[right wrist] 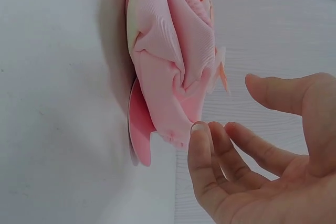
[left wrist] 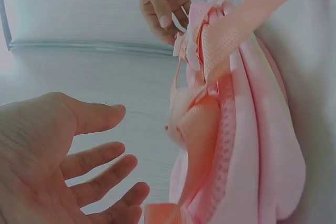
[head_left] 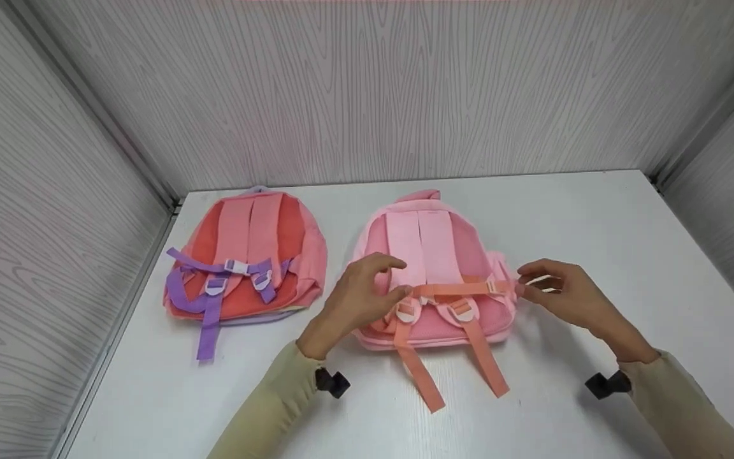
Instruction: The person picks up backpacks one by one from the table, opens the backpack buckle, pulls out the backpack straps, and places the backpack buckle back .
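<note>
Loosely spread left hand point(head_left: 355, 296), thumb-parted right hand point(head_left: 572, 298), both unclasped near pink backpack point(head_left: 438, 245)

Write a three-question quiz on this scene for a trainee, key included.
1. True or false: the light pink backpack lies with its shoulder straps facing up.
2. Multiple choice: what colour are the two loose strap ends hanging at its near edge?
a) purple
b) orange
c) green
3. Short answer: which of the person's hands is nearer the coral backpack with purple webbing?

Key:
1. True.
2. b.
3. The left hand.
</note>
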The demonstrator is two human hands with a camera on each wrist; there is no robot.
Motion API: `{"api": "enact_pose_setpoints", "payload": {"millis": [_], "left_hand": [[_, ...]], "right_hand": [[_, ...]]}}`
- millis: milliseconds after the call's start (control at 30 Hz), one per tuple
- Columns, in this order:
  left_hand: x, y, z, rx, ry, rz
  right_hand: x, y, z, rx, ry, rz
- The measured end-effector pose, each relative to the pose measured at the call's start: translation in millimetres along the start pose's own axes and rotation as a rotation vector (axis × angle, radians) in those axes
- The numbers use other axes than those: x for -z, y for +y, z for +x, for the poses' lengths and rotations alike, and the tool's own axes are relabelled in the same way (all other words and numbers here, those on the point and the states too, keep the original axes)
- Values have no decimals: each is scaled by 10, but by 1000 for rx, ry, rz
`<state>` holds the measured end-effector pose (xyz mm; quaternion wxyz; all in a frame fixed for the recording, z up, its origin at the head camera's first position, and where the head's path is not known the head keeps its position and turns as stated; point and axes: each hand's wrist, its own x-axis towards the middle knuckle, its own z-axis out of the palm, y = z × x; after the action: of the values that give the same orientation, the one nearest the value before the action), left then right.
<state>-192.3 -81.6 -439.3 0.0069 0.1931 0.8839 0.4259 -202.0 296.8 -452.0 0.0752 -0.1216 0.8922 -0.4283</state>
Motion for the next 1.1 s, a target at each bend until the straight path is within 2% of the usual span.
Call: {"api": "enact_pose_setpoints", "payload": {"millis": [300, 600, 800, 1000, 1100], "left_hand": [[191, -201, -190, 95, 75, -14], [221, -398, -390, 150, 115, 39], [198, -513, -513, 174, 96, 20], [153, -562, -629, 282, 18, 27], [131, -578, -664, 319, -1, 10]], "right_hand": [[-47, 67, -28, 18, -16, 22], [-128, 130, -54, -3, -15, 51], [-185, 154, -78, -24, -24, 77], [-258, 167, -94, -76, -85, 202], [-280, 165, -100, -93, -107, 222]]}}
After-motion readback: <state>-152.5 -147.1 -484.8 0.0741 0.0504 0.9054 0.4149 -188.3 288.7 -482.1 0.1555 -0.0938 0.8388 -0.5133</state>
